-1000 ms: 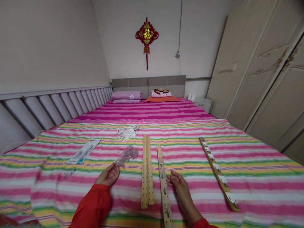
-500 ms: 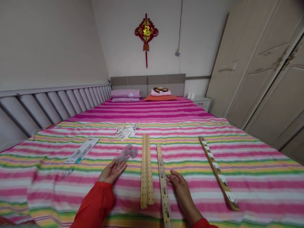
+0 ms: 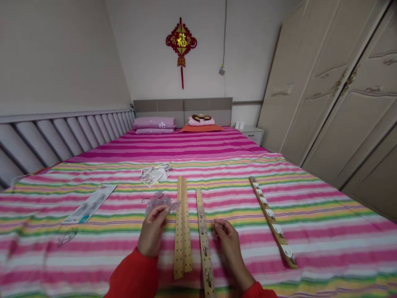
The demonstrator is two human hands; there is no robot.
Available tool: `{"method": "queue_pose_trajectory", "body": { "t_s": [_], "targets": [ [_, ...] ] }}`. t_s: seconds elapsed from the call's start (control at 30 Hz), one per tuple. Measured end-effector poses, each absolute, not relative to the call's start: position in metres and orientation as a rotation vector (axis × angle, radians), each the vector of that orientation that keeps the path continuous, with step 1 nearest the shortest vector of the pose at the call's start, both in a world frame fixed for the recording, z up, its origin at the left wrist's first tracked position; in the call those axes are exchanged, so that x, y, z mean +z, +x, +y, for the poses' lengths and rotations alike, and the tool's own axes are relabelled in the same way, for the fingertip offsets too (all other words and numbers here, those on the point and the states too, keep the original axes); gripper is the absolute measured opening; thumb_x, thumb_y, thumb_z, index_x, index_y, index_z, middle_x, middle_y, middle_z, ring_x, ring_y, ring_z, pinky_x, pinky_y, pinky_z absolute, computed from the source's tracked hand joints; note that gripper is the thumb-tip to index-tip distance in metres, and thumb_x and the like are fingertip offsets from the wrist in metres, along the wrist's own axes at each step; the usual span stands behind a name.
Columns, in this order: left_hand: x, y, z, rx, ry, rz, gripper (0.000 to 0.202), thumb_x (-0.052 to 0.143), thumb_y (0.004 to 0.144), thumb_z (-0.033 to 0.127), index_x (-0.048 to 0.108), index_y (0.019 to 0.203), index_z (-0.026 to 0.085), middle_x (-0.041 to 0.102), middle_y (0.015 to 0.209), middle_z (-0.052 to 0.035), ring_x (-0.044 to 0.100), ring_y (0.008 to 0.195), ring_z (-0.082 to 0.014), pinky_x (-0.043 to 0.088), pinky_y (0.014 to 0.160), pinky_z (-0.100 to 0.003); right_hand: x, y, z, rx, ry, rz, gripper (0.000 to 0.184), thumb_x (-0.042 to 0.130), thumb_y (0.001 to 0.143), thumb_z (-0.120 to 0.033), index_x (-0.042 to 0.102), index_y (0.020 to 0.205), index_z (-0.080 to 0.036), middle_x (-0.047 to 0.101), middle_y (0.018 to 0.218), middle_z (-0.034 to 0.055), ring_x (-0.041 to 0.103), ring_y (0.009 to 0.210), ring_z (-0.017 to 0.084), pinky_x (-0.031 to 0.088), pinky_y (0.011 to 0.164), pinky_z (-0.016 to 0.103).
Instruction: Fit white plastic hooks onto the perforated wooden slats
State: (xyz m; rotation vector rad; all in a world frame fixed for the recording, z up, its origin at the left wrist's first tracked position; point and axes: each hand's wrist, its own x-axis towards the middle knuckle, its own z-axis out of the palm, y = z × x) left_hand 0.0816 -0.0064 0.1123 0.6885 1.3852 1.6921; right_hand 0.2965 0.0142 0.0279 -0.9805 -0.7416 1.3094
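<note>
My left hand (image 3: 154, 229) pinches a clear adhesive hook (image 3: 174, 206) between thumb and fingertips, raised beside a pile of similar clear hooks (image 3: 156, 201). Just to its right lie two perforated wooden strips (image 3: 179, 244), side by side. A third perforated strip (image 3: 204, 244) carries several metal hooks along its length. Right of that strip is my right hand (image 3: 228, 245), its thumb and fingers closed together; anything in them is too small to make out. Farther right rests a wooden strip with white hooks (image 3: 270, 215).
A long hook package (image 3: 91, 204) lies at left, with a loose bundle of thin wire pieces (image 3: 67, 236) below it. More clear packets (image 3: 153, 174) lie beyond the pile. Everything rests on a striped bedsheet (image 3: 124, 244). A bed rail (image 3: 62, 140) runs along the left.
My left hand has closed from an open palm and lifted a clear hook rightward from the pile. My right hand stays beside the hooked strip. The view has turned slightly right.
</note>
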Motion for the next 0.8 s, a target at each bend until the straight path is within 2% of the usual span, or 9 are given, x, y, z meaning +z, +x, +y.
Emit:
{"method": "queue_pose_trajectory", "body": {
  "t_s": [0.07, 0.13, 0.3, 0.47, 0.63, 0.8],
  "targets": [
    [0.117, 0.097, -0.013, 1.716, 1.137, 1.495, 0.016, 0.080, 0.062, 0.028, 0.071, 0.073, 0.021, 0.065, 0.082, -0.0038, 0.059, 0.082, -0.0191, 0.050, 0.072, -0.026, 0.039, 0.295, 0.014, 1.311, -0.965, -0.821, 0.030, 0.081, 0.059, -0.041, 0.070, 0.073, -0.017, 0.063, 0.059, -0.0003, 0.052, 0.050, 0.013, 0.040, 0.048, 0.024],
    [0.123, 0.109, -0.016, 1.640, 1.435, 1.522, 0.016, 0.080, 0.060, 0.033, 0.073, 0.069, 0.022, 0.066, 0.084, -0.0058, 0.059, 0.089, -0.0227, 0.048, 0.082, -0.030, 0.050, 0.292, 0.012, 1.366, -0.927, -0.871, 0.033, 0.080, 0.060, -0.045, 0.070, 0.073, -0.017, 0.063, 0.059, 0.0001, 0.051, 0.049, 0.013, 0.040, 0.048, 0.025],
    [0.131, 0.122, -0.009, 1.418, 1.260, 1.459, 0.029, 0.078, 0.058, 0.044, 0.071, 0.071, 0.019, 0.069, 0.075, -0.0060, 0.061, 0.075, -0.0223, 0.050, 0.070, -0.032, 0.065, 0.286, 0.009, 1.422, -0.888, -0.899, 0.037, 0.079, 0.062, -0.049, 0.071, 0.079, -0.017, 0.062, 0.060, -0.0007, 0.052, 0.051, 0.012, 0.038, 0.048, 0.023],
    [0.130, 0.124, -0.003, 1.322, 1.223, 1.379, 0.032, 0.079, 0.055, 0.045, 0.070, 0.069, 0.018, 0.069, 0.071, -0.0040, 0.063, 0.071, -0.0199, 0.051, 0.067, -0.030, 0.074, 0.283, 0.007, 1.434, -0.861, -0.909, 0.036, 0.078, 0.064, -0.049, 0.073, 0.082, -0.018, 0.063, 0.064, -0.0005, 0.052, 0.053, 0.012, 0.038, 0.049, 0.022],
    [0.124, 0.126, 0.004, 1.235, 1.234, 1.352, 0.032, 0.078, 0.057, 0.042, 0.069, 0.074, 0.017, 0.069, 0.075, -0.0042, 0.063, 0.075, -0.0188, 0.050, 0.069, -0.028, 0.077, 0.284, 0.008, 1.405, -0.852, -0.981, 0.032, 0.079, 0.063, -0.047, 0.073, 0.075, -0.018, 0.059, 0.053, -0.0026, 0.048, 0.048, 0.011, 0.037, 0.048, 0.023],
    [0.118, 0.131, 0.019, 1.227, 1.159, 1.344, 0.042, 0.079, 0.055, 0.041, 0.069, 0.087, 0.016, 0.069, 0.078, -0.0033, 0.063, 0.077, -0.0177, 0.049, 0.068, -0.027, 0.071, 0.286, 0.016, 1.433, -0.876, -0.972, 0.034, 0.083, 0.056, -0.047, 0.071, 0.068, -0.017, 0.059, 0.048, -0.0031, 0.048, 0.044, 0.010, 0.038, 0.047, 0.023]
  ]
}}
